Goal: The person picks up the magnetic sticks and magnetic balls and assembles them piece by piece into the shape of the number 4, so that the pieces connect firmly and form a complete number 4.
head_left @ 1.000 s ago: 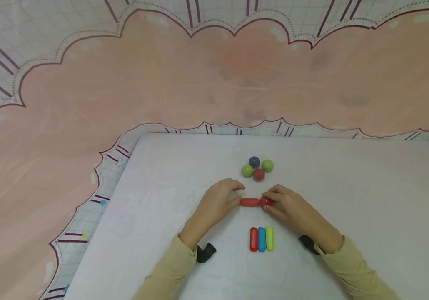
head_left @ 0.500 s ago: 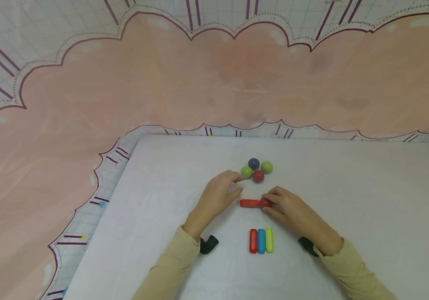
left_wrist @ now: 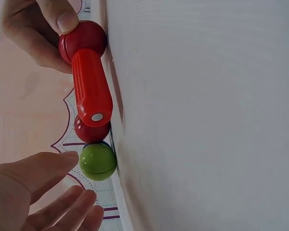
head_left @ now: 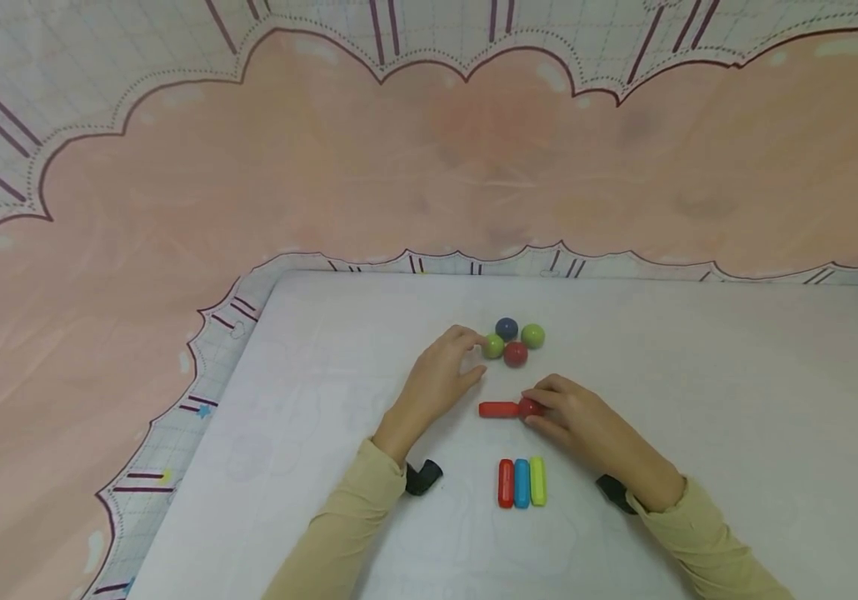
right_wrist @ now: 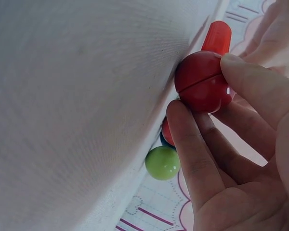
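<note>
My right hand (head_left: 577,417) pinches a red ball (right_wrist: 202,81) between thumb and fingers. Joined end to end with that ball is a red ridged magnetic rod (left_wrist: 92,86), pointing left, a silvery disc at its free end. My left hand (head_left: 438,373) reaches toward the ball cluster, fingers loosely bent, thumb apart. Its fingertips are right at the near-left green ball (head_left: 492,346) in the head view. Around that one sit a dark blue ball (head_left: 506,328), a second green ball (head_left: 533,336) and another red ball (head_left: 515,354).
Closer to the person, a red rod (head_left: 506,483), a blue rod (head_left: 522,483) and a yellow-green rod (head_left: 538,481) lie side by side. Everything stands on a white tabletop (head_left: 699,400). A patterned peach cloth (head_left: 369,167) lies beyond its edge.
My left hand has left the free end of the red rod and moved up to the green ball. The right hand keeps its pinch on the red ball.
</note>
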### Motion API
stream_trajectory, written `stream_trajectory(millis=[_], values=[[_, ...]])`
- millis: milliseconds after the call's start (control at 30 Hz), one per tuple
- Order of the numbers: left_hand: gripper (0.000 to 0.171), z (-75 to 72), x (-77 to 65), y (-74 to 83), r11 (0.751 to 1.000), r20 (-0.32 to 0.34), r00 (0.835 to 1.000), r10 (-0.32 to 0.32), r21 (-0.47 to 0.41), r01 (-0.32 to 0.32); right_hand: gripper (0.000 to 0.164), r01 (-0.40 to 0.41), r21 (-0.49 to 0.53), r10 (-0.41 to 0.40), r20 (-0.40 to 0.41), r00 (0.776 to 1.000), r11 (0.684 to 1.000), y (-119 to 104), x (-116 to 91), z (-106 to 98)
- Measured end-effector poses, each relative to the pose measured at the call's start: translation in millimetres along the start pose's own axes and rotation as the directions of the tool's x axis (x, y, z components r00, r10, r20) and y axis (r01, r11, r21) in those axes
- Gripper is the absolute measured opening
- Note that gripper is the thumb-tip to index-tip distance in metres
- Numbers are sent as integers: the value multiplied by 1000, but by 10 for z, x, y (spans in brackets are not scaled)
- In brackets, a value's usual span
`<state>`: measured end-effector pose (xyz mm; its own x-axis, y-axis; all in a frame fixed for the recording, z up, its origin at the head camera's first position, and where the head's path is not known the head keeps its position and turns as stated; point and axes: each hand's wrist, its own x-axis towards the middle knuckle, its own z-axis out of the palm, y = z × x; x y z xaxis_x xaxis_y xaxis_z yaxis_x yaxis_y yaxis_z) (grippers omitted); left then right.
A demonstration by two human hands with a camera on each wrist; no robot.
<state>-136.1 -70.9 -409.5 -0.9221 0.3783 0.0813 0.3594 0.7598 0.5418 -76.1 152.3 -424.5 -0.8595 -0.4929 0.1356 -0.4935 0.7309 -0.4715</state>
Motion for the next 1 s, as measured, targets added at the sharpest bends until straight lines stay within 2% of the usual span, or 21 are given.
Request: stream_trajectory(millis=[533,800,1000], values=[[41,44,165,-10,1000,8,1000,9,18,-9,36,-2,-3,2,-11,1000,1000,-4,-6,0],[36,66,251,0,1000,10,1000,29,0,-29,36,-9,2,9,-9,1000,1000,-7,-11,-5],[33,84,285,32,1000,21,1000,11,9,-11,36,-3,0,3,-13,1000,1000,1,-12,6]])
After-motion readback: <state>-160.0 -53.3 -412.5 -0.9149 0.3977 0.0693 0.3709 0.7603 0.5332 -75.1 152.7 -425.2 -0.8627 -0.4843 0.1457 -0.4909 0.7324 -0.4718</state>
